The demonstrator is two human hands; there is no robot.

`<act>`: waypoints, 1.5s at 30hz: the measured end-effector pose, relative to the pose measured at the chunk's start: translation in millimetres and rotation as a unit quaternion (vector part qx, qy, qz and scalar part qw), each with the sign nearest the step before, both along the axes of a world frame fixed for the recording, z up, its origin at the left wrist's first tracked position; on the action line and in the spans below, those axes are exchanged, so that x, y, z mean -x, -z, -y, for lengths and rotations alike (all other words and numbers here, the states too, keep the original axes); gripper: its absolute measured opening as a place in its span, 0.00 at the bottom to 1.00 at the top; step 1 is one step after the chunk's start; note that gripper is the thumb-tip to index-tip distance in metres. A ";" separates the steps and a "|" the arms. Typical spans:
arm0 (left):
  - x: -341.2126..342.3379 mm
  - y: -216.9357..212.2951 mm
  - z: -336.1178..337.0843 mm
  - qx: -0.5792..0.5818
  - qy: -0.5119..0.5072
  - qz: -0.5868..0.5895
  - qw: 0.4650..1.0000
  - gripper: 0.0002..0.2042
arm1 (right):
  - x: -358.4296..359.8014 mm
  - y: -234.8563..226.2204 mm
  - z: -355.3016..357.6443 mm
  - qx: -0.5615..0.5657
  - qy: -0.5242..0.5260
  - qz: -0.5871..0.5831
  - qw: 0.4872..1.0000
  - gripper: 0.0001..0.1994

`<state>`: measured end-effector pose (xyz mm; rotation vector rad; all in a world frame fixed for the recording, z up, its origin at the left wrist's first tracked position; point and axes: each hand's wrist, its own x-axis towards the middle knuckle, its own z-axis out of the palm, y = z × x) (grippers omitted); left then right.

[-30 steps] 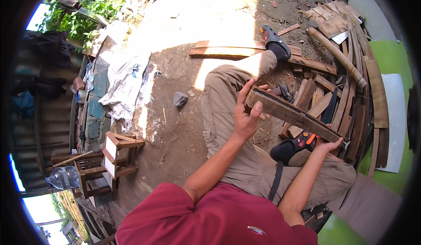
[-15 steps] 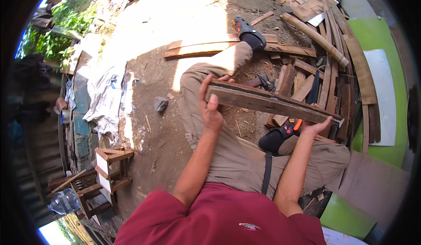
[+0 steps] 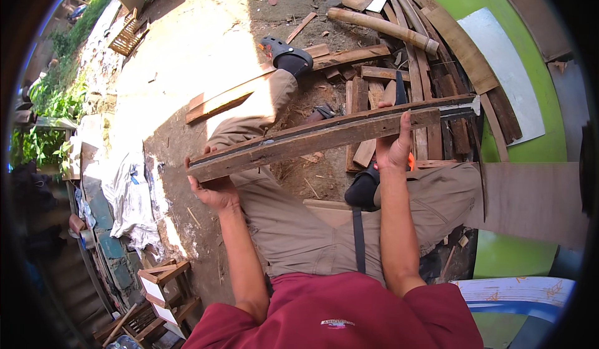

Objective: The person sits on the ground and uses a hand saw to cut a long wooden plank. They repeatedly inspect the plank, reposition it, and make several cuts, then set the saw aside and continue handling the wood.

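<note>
A long brown wooden plank (image 3: 318, 141) is held across my lap, its right end higher than its left. Along its upper side runs a dark strip, which sticks out past the wood on the right and ends in a pale tip. My left hand (image 3: 215, 191) is wrapped round the left end, thumb on the near face. My right hand (image 3: 394, 150) grips the plank from below, short of its right end, with the thumb up on the near face. Below the plank are my legs in khaki trousers (image 3: 274, 236), spread apart; a dark clog (image 3: 286, 54) is on the far foot.
Several wood offcuts (image 3: 360, 115) lie beyond the plank, beside a dark blade-like piece (image 3: 400, 90). A bamboo pole (image 3: 384, 29) rests on stacked boards at the right, near green sheeting (image 3: 493, 249). At left are a white cloth (image 3: 132, 193) and a small wooden frame (image 3: 165, 286).
The plank has swung: its left end has dropped and its right end risen. My right hand has shifted inward from the right end. The whole view has turned to the right.
</note>
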<state>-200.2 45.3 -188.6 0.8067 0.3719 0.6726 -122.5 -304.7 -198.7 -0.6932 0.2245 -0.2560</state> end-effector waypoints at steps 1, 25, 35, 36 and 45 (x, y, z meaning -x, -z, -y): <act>2.0 1.3 -3.2 0.004 -0.003 0.000 1.000 0.25 | 0.4 -1.3 -3.0 0.002 0.009 -0.002 1.000 0.27; 2.8 -13.4 -13.8 0.014 0.054 0.144 0.988 0.24 | 9.0 -52.0 1.6 0.047 0.002 0.041 0.998 0.34; 8.5 -20.1 -23.5 0.013 0.055 0.182 0.982 0.23 | 12.6 -65.3 -2.8 0.002 -0.029 0.084 0.996 0.35; 8.8 -17.5 -29.0 0.023 0.052 0.182 0.982 0.23 | 12.5 -68.0 -6.1 0.004 -0.024 0.090 0.996 0.35; 10.2 -27.5 -39.4 0.051 0.088 0.240 0.965 0.24 | 17.3 -82.7 -5.4 -0.058 -0.065 0.169 0.982 0.35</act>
